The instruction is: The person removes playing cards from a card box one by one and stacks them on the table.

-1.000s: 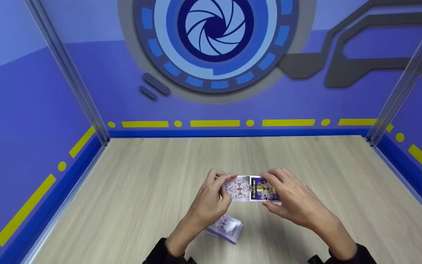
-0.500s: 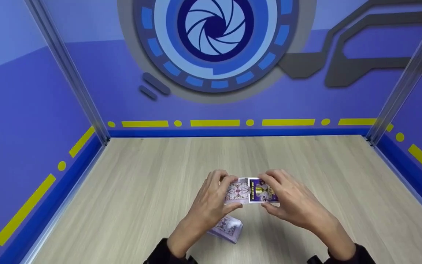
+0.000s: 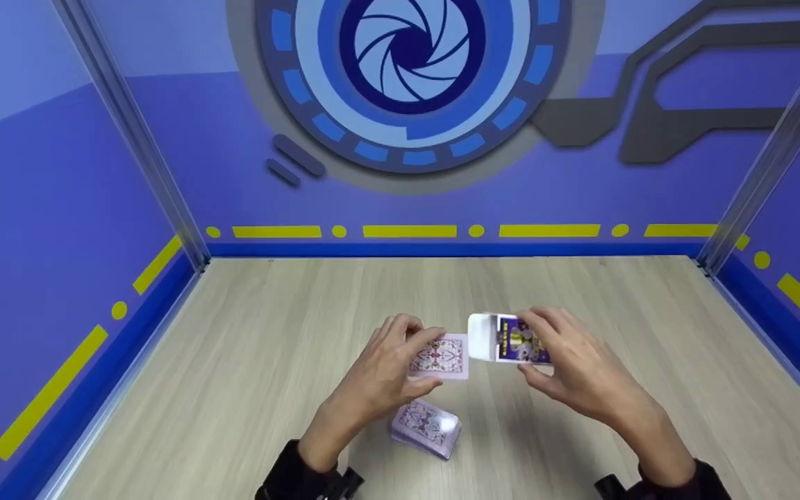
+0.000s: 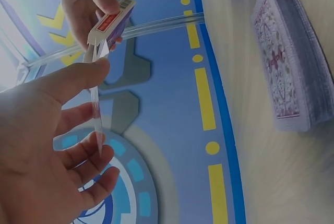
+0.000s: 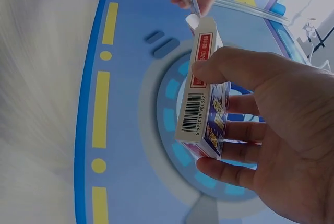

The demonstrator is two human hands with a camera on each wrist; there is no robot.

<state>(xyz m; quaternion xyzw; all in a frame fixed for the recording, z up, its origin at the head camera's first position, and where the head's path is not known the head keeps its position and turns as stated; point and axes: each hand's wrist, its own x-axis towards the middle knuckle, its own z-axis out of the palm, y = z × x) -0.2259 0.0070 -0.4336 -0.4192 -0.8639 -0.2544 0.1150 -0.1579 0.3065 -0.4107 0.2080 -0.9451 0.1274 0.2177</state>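
Observation:
My left hand (image 3: 378, 371) pinches a playing card (image 3: 442, 356), with its patterned pink-and-white back up in the head view. Edge-on in the left wrist view it looks very thin; whether it is a single card cannot be told. My right hand (image 3: 584, 368) grips a purple-and-white card box (image 5: 195, 104), thumb on the barcode side and fingers around the other. The box's white end flap (image 3: 482, 337) stands out toward the card, with a small gap between them. Below the left hand, a deck of cards (image 3: 428, 429) lies stacked on the table, backs up.
A light wood-grain table (image 3: 289, 312) spreads under both hands. Blue printed panels (image 3: 164, 160) with yellow dashes rise at its back and sides, joined by metal corner posts (image 3: 143, 153).
The hands have drawn apart. The card, earlier against the box's end, is now separate from it at the left. The box has moved right and away, showing its white flap. The deck stays put.

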